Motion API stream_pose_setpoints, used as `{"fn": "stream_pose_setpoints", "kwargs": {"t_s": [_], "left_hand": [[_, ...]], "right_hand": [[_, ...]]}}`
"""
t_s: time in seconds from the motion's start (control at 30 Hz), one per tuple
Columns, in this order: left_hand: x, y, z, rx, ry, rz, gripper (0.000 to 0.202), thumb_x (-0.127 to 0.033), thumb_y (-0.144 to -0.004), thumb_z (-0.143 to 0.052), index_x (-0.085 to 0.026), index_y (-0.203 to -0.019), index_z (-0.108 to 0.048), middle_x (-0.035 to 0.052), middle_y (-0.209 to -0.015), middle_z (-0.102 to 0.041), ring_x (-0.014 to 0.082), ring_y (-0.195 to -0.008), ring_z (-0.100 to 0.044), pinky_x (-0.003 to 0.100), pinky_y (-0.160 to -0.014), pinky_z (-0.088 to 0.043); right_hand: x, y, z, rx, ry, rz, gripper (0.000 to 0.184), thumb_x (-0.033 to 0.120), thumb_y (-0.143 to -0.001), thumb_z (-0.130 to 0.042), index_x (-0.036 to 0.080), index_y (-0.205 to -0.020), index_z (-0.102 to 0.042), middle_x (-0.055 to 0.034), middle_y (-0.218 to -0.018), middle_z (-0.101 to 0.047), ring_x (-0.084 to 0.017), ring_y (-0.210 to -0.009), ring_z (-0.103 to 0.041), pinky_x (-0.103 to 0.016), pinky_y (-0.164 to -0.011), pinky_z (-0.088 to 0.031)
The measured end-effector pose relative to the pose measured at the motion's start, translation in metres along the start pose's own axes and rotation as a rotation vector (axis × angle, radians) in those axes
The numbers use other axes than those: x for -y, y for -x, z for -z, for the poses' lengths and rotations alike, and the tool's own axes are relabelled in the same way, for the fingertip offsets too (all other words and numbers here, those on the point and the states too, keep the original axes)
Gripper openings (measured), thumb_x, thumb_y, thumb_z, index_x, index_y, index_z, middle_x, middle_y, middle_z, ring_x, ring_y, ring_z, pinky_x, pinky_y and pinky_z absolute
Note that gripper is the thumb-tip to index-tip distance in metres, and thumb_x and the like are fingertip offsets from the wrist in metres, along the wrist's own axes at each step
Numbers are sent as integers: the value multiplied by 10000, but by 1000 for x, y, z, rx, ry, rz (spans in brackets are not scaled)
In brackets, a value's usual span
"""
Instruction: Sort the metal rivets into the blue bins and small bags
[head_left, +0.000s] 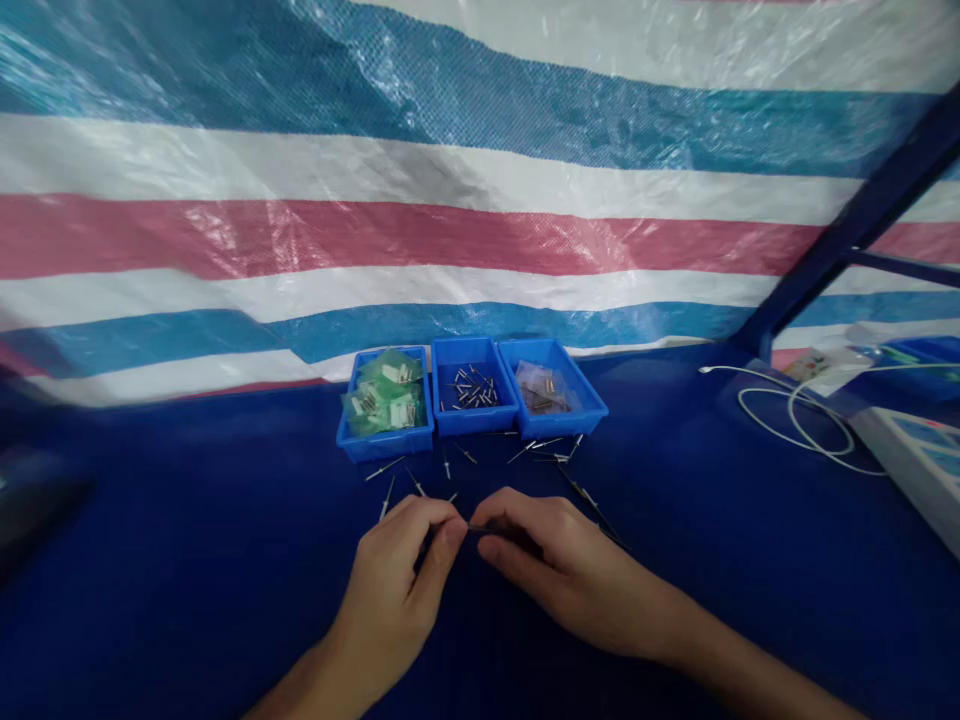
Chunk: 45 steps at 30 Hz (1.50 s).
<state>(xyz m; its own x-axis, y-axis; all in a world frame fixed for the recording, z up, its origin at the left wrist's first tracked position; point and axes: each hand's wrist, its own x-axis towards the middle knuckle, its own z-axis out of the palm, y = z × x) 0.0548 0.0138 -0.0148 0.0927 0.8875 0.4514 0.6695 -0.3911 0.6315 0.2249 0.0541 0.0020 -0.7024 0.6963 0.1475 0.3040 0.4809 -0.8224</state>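
Observation:
My left hand (401,590) is closed, its thumb and forefinger pinched together near the middle of the table. Facing it, my right hand (574,570) is curled, its fingertips almost touching those of the left. A thin dark sliver (477,527) shows between the two sets of fingertips; most of it is hidden, and its kind cannot be made out. Beyond the hands lie several loose blind rivets (387,496) with thin stems. A long, thin dark piece (586,494) with a brassy part lies past my right hand.
Three blue bins stand at the back: the left bin (386,443) holds green packets, the middle bin (477,420) loose rivets, the right bin (587,409) clear packets. At right are a white cable (795,420), a pale box (911,470) and a blue frame post (832,235). A striped sheet (450,235) hangs behind.

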Motion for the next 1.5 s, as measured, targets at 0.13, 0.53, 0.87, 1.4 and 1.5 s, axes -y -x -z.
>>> {"fn": "stream_pose_setpoints", "kwargs": {"t_s": [0.13, 0.53, 0.87, 1.4, 1.5], "left_hand": [[0, -2, 0, -5, -3, -1, 273, -246, -871, -427, -200, -620, -523, -36, -519, -532, 102, -467, -514, 196, -470, -387], [2, -1, -3, 109, -43, -17, 250, -240, -896, -363, -205, -693, -506, -42, -538, -533, 105, -454, -486, 212, -452, -353], [4, -2, -2, 104, -130, -42, 382, -271, -903, -353, -193, -535, -424, -31, -474, -489, 120, -475, -473, 252, -514, -345], [5, 2, -2, 71, -11, -140, 316, -275, -936, -348, -187, -678, -508, -43, -545, -540, 104, -515, -501, 251, -573, -376], [5, 3, -2, 89, 2, -149, 277, -242, -934, -347, -189, -711, -504, -42, -578, -540, 104, -538, -500, 245, -582, -374]], "right_hand": [[-5, 0, -3, -27, 131, 113, 140, 164, -896, -423, 179, -863, -558, 30, -697, -565, -70, -578, -487, -177, -540, -356], [-15, -1, -5, -7, 235, 100, 224, 188, -932, -334, 164, -822, -528, 30, -618, -515, -71, -488, -431, -189, -473, -295], [-17, 0, -8, -139, 298, 224, 208, 180, -922, -371, 159, -783, -525, 22, -615, -535, -74, -486, -442, -205, -481, -294], [-15, 1, -7, -218, 455, 375, 271, 187, -943, -322, 146, -764, -520, 28, -554, -533, -83, -435, -449, -222, -467, -307], [-16, 0, -8, -212, 495, 361, 342, 228, -961, -282, 156, -705, -497, 37, -513, -502, -80, -406, -425, -225, -452, -288]]}}
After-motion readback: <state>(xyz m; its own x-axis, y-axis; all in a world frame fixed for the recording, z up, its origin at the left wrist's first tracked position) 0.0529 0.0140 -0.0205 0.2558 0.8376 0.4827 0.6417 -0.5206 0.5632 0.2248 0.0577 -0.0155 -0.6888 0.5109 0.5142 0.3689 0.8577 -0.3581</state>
